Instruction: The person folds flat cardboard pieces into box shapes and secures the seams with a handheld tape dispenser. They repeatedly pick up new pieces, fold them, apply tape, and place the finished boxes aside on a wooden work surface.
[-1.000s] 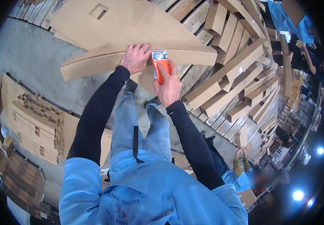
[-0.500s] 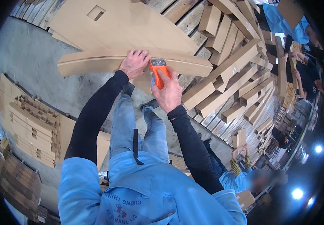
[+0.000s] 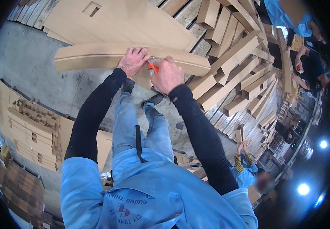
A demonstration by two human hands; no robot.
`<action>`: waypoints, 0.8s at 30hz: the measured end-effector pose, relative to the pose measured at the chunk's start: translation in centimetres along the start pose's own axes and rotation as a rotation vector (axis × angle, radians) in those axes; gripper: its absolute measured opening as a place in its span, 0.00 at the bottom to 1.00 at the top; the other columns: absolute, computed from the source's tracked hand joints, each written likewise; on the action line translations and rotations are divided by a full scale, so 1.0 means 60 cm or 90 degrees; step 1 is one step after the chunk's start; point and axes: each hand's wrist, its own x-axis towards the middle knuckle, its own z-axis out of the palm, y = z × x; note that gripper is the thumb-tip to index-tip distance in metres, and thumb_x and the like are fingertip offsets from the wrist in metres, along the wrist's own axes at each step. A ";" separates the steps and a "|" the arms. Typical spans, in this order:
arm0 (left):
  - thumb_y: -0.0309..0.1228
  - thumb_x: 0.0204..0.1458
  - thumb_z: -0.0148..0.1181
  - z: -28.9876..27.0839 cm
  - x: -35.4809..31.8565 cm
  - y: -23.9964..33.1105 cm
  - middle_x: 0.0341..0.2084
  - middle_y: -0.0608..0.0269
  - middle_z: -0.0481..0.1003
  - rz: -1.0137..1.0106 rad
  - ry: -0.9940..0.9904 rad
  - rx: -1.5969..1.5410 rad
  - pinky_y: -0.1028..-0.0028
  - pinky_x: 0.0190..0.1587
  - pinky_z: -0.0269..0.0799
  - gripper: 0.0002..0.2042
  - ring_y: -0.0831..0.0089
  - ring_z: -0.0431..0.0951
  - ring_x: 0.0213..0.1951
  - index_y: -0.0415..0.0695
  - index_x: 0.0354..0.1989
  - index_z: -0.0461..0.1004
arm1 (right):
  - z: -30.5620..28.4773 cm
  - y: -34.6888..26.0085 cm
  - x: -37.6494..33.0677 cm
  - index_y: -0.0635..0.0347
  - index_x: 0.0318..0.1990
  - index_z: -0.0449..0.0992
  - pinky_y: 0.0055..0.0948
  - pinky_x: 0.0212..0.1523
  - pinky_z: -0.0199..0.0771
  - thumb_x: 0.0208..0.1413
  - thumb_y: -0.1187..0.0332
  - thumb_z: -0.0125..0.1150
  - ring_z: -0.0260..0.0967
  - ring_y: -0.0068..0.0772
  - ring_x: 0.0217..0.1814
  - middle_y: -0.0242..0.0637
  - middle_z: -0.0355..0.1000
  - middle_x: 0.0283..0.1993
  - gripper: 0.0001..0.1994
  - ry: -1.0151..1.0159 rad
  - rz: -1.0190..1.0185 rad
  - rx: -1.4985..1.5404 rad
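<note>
A long folded cardboard box (image 3: 92,55) lies crosswise in front of me, over the edge of a large flat cardboard sheet (image 3: 119,23). My left hand (image 3: 135,61) grips its middle, fingers curled over the upper side and thumb toward the right. Just beside it, my right hand (image 3: 167,76) is closed around an orange hand-held tape dispenser (image 3: 152,68). The dispenser's metal head rests at the box's seam, close to my left fingertips. Most of the dispenser is hidden by my right hand.
Several long cardboard boxes (image 3: 233,63) lie piled on a slatted wooden pallet (image 3: 189,15) to the right. Stacked cardboard pieces (image 3: 31,129) are on the floor at left. Other people work at right, one person's striped sleeves (image 3: 238,163) below a raised box (image 3: 240,133).
My right hand has rotated and moved up with the tape dispenser, now covering more of it. The box and my left hand have shifted slightly up and left in view.
</note>
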 end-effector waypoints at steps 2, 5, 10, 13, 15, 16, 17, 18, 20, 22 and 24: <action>0.42 0.47 0.62 0.002 -0.007 -0.002 0.52 0.63 0.69 0.012 -0.012 0.027 0.62 0.48 0.63 0.19 0.64 0.67 0.53 0.51 0.47 0.73 | -0.025 -0.017 0.031 0.51 0.48 0.83 0.47 0.53 0.77 0.47 0.62 0.62 0.78 0.54 0.50 0.53 0.75 0.51 0.19 -0.074 -0.026 -0.072; 0.47 0.51 0.57 0.000 0.010 -0.006 0.54 0.63 0.69 0.005 -0.080 0.055 0.60 0.54 0.60 0.22 0.63 0.66 0.55 0.52 0.53 0.72 | -0.041 -0.052 0.090 0.54 0.47 0.83 0.45 0.56 0.76 0.48 0.59 0.63 0.77 0.54 0.53 0.54 0.76 0.51 0.19 -0.161 -0.035 -0.126; 0.48 0.52 0.56 -0.012 -0.008 -0.007 0.56 0.63 0.70 -0.007 -0.164 -0.021 0.58 0.57 0.58 0.23 0.62 0.65 0.58 0.51 0.54 0.73 | -0.071 -0.081 0.122 0.58 0.49 0.82 0.41 0.56 0.77 0.44 0.53 0.69 0.77 0.49 0.56 0.53 0.79 0.51 0.26 -0.235 -0.061 -0.176; 0.45 0.48 0.61 0.019 -0.011 -0.002 0.54 0.64 0.69 0.002 -0.062 -0.023 0.58 0.52 0.61 0.21 0.63 0.66 0.56 0.50 0.49 0.75 | -0.104 -0.047 0.146 0.63 0.45 0.83 0.39 0.52 0.79 0.41 0.54 0.70 0.80 0.49 0.50 0.53 0.80 0.45 0.26 -0.306 0.031 -0.077; 0.43 0.45 0.64 0.019 0.001 0.001 0.54 0.64 0.69 0.005 -0.031 -0.001 0.59 0.51 0.62 0.22 0.64 0.67 0.56 0.50 0.50 0.75 | -0.104 -0.006 0.170 0.69 0.36 0.83 0.39 0.38 0.83 0.37 0.59 0.70 0.81 0.41 0.37 0.49 0.81 0.35 0.22 -0.333 0.032 -0.023; 0.42 0.44 0.65 0.013 -0.001 0.001 0.54 0.63 0.68 0.015 -0.019 0.007 0.59 0.51 0.63 0.23 0.64 0.67 0.55 0.50 0.50 0.75 | -0.111 0.019 0.172 0.70 0.34 0.82 0.39 0.34 0.83 0.37 0.60 0.69 0.81 0.38 0.34 0.47 0.80 0.33 0.20 -0.361 0.043 0.020; 0.41 0.42 0.66 0.009 0.003 0.000 0.54 0.63 0.68 0.026 -0.006 0.014 0.60 0.50 0.63 0.24 0.65 0.67 0.55 0.50 0.50 0.75 | -0.116 0.050 0.170 0.71 0.32 0.82 0.38 0.30 0.82 0.37 0.62 0.68 0.80 0.36 0.31 0.46 0.80 0.31 0.18 -0.388 0.055 0.063; 0.40 0.38 0.69 0.018 0.004 -0.002 0.52 0.63 0.69 0.020 0.034 0.005 0.60 0.49 0.63 0.27 0.64 0.68 0.54 0.50 0.51 0.73 | -0.083 0.097 0.165 0.71 0.29 0.80 0.34 0.23 0.79 0.37 0.66 0.66 0.77 0.29 0.26 0.41 0.79 0.30 0.14 -0.355 0.164 0.341; 0.39 0.37 0.69 0.008 0.004 -0.009 0.51 0.62 0.69 -0.019 -0.003 -0.022 0.61 0.48 0.64 0.26 0.63 0.69 0.52 0.50 0.49 0.73 | -0.094 0.107 0.111 0.69 0.40 0.82 0.33 0.27 0.79 0.39 0.69 0.66 0.76 0.30 0.26 0.41 0.78 0.30 0.18 -0.284 0.186 0.488; 0.38 0.35 0.70 -0.021 0.036 -0.014 0.49 0.62 0.70 -0.061 -0.014 -0.086 0.60 0.46 0.64 0.26 0.62 0.71 0.49 0.50 0.47 0.72 | -0.046 0.128 0.043 0.65 0.49 0.81 0.35 0.39 0.81 0.41 0.68 0.65 0.78 0.34 0.35 0.45 0.79 0.36 0.23 -0.096 0.088 0.495; 0.37 0.34 0.70 -0.024 0.047 -0.009 0.48 0.62 0.70 -0.034 -0.024 -0.072 0.60 0.46 0.64 0.26 0.63 0.71 0.49 0.51 0.47 0.72 | 0.027 0.096 -0.035 0.60 0.55 0.79 0.40 0.53 0.78 0.43 0.67 0.63 0.77 0.42 0.49 0.49 0.75 0.50 0.26 0.130 0.024 0.395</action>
